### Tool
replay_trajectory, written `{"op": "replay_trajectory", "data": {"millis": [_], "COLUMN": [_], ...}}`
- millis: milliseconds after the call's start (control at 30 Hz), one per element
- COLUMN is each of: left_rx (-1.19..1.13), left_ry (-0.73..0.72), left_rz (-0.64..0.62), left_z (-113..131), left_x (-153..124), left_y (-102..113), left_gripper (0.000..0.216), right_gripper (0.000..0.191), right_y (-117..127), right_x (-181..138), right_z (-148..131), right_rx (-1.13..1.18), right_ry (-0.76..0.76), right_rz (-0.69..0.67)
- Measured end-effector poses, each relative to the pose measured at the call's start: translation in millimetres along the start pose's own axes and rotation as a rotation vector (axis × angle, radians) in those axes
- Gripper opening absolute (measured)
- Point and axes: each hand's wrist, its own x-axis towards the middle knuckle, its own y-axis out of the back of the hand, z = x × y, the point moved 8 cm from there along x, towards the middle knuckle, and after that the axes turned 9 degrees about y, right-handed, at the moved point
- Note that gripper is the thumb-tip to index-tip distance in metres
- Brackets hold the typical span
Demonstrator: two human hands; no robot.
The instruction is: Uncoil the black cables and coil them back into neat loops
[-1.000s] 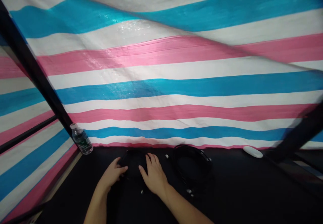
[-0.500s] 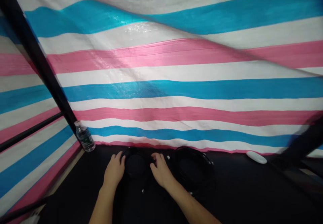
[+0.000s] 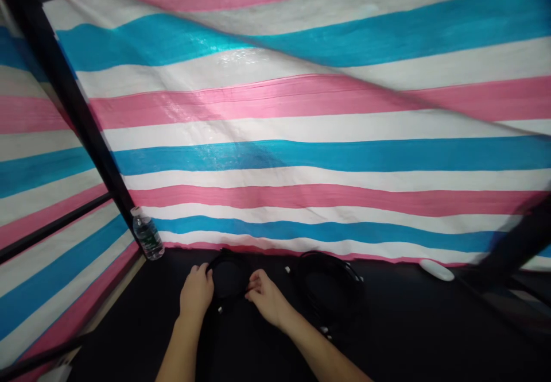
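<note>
A small coil of black cable (image 3: 228, 278) is held between my two hands over the black table (image 3: 408, 336). My left hand (image 3: 196, 293) grips the coil's left side with fingers curled round it. My right hand (image 3: 264, 297) pinches its right side, fingers pressed together. A white connector end dangles below the coil near my left hand. A second, larger coil of black cable (image 3: 329, 290) lies on the table just right of my right hand, with white plug ends showing.
A plastic water bottle (image 3: 147, 240) stands at the table's back left corner by a black frame post (image 3: 73, 112). A striped pink, blue and white tarp (image 3: 301, 141) closes off the back and left. A white oval object (image 3: 437, 269) lies back right.
Both hands went from lying flat on the small coil to gripping its sides, and the coil now shows as an open ring between them. The view shifted slightly.
</note>
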Motion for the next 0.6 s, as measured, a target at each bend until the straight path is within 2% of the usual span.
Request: {"op": "replay_trajectory", "data": {"millis": [200,333,400,500,600], "left_rx": [0.003,-0.029,-0.056,-0.115,-0.182], "left_ry": [0.005,-0.014,-0.035,-0.079,-0.17], "left_rz": [0.094,0.161,0.208,0.295,0.364], "left_z": [0,-2,-2,-1,9], "left_x": [3,5,6,5,-2], "left_y": [-6,-5,0,14,29], "left_gripper": [0.045,0.043,0.043,0.042,0.038], "right_gripper": [0.014,0.017,0.015,0.007,0.009], "right_y": [-1,13,30,70,122], "right_x": [0,1,-4,-23,-56], "right_z": [-1,-30,-53,-78,-75], "right_rx": [-0.036,-0.154,-0.217,-0.322,-0.495], "right_ry": [-0.009,0.033,0.068,0.108,0.124], "right_rz": [0.001,0.004,0.001,0.003,0.08]}}
